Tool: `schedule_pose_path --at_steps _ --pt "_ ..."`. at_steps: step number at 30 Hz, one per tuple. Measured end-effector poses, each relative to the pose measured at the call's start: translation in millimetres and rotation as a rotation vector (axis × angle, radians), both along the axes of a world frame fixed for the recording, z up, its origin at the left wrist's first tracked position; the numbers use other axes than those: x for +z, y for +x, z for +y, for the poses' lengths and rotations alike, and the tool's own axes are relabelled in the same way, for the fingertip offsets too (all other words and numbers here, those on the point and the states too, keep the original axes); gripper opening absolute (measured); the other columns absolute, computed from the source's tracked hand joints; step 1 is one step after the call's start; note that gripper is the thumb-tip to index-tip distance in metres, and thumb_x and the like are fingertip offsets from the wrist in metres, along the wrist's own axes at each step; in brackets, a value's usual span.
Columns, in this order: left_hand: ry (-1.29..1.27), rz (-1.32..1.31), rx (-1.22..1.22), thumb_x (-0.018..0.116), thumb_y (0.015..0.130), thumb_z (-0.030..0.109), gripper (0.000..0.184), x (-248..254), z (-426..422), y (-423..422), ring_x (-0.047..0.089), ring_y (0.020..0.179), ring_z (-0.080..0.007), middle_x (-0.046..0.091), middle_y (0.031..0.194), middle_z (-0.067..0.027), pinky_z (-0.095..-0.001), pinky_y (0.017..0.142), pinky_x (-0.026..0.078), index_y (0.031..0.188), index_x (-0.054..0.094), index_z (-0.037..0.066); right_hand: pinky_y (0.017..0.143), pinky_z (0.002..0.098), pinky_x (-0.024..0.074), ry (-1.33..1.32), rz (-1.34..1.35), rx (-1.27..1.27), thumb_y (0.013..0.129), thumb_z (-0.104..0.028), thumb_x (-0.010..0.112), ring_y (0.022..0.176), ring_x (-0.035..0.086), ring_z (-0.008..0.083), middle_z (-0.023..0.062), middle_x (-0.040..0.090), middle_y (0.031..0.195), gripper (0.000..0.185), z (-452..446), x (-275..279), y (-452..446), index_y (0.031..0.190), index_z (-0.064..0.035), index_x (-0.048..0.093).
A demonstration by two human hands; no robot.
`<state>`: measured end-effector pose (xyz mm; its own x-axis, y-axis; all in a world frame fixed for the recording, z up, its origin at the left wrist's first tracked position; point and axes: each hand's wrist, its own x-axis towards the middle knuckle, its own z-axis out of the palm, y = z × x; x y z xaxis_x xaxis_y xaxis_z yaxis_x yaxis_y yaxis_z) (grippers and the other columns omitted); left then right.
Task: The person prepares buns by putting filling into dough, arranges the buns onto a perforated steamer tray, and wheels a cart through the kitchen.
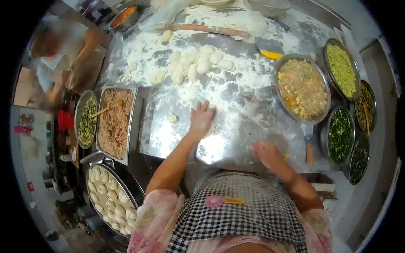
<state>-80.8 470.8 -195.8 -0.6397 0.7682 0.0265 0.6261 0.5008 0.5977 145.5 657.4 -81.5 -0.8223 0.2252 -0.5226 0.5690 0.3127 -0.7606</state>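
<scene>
My left hand (201, 120) lies flat on the floured metal table (236, 122), fingers spread. A flattened piece of dough (210, 130) shows partly from under its palm. To the left sits a small dough lump (173, 118). Several floured dough balls (193, 71) lie in a cluster beyond the hand. Near the front edge, my right hand (266, 152) hovers over or rests on the table; which one, I cannot tell. Its fingers are blurred, and nothing shows clearly in them.
A rolling pin (206, 28) lies at the back. Bowls of filling, including a carrot-flecked mix (301, 90), line the right. To the left stand a tray of meat filling (113, 124) and a round pan of buns (98, 201). Another person (63, 59) works at far left.
</scene>
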Motion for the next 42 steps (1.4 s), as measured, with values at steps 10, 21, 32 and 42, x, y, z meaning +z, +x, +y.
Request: schedule_pose_path --at_steps 10,21,32,42 --pt "0.076 -0.049 0.286 0.069 0.073 0.027 0.030 49.0 -27.9 46.4 0.052 0.064 -0.0178 0.054 0.073 -0.0075 -0.0303 0.056 0.042 0.073 0.050 0.004 0.077 0.0338 0.0462 -0.012 0.304 -0.065 0.090 -0.019 0.046 0.084 0.058 0.0218 0.0132 0.060 0.095 0.034 -35.9 -64.3 -12.2 0.118 0.0004 0.049" --pt "0.211 -0.168 -0.270 0.059 0.084 0.015 0.019 142.0 70.4 98.1 0.062 0.082 -0.0220 0.063 0.088 -0.0132 -0.0331 0.068 0.052 0.097 0.057 0.002 0.066 0.0298 0.0464 0.290 0.459 -0.057 0.086 -0.021 0.052 0.076 0.059 0.0193 0.0076 0.059 0.078 0.022 10.4 70.0 -29.9 0.091 -0.0007 0.058" --pt "0.314 -0.589 -0.106 0.064 0.077 0.008 0.018 102.7 221.5 163.1 0.059 0.073 -0.0190 0.059 0.077 -0.0085 -0.0317 0.061 0.047 0.091 0.055 0.002 0.080 0.0411 0.0446 1.263 0.026 -0.716 0.082 -0.021 0.055 0.090 0.057 0.0325 0.0149 0.059 0.099 0.022 403.0 41.6 190.8 0.097 -0.0054 0.058" --pt "0.579 -0.529 0.004 0.060 0.083 0.011 0.022 95.6 405.0 185.2 0.055 0.079 -0.0159 0.057 0.087 -0.0053 -0.0291 0.067 0.048 0.101 0.049 0.006 0.078 0.0417 0.0466 1.278 -0.486 -0.393 0.082 -0.010 0.052 0.092 0.057 0.0323 0.0186 0.057 0.099 0.026 541.2 19.1 290.7 0.107 -0.0024 0.052"
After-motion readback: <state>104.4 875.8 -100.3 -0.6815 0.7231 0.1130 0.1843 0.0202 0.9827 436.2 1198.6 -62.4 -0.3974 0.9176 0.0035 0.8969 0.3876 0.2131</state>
